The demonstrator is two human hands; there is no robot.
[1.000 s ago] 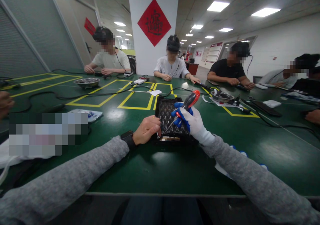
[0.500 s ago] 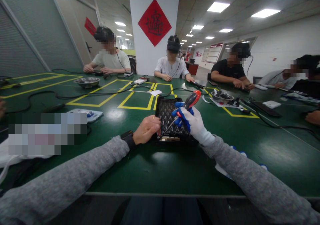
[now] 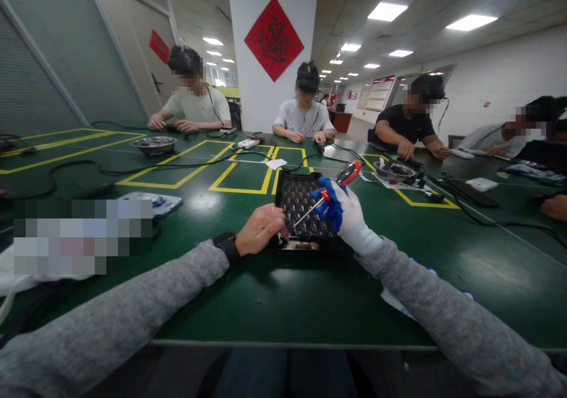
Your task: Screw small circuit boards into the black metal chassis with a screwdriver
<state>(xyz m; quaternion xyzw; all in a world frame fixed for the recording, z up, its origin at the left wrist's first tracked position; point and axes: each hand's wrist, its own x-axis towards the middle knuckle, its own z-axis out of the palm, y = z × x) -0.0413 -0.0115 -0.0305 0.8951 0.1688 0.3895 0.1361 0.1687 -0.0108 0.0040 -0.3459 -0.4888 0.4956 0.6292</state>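
My right hand, in a white glove with blue-coated fingers, grips a screwdriver with a red and dark grey handle. Its metal shaft slants down and left, the tip above the near left part of a black plastic case. The case lies open on the table, its floor patterned with rows of shiny pockets. Along its near edge runs a strip with pale and brass-coloured parts. My bare left hand is closed at the case's near left corner, fingertips pointing down; what they pinch is too small to make out.
The green table carries yellow tape rectangles and black cables. Metal bowls stand at far left and right. A white paper scrap lies behind the case. Several people sit around the table. Part of a glove shows beneath my right forearm.
My right hand has moved slightly right, tilting the screwdriver flatter; its tip has lifted away from the case's near left corner. My left hand stays in place.
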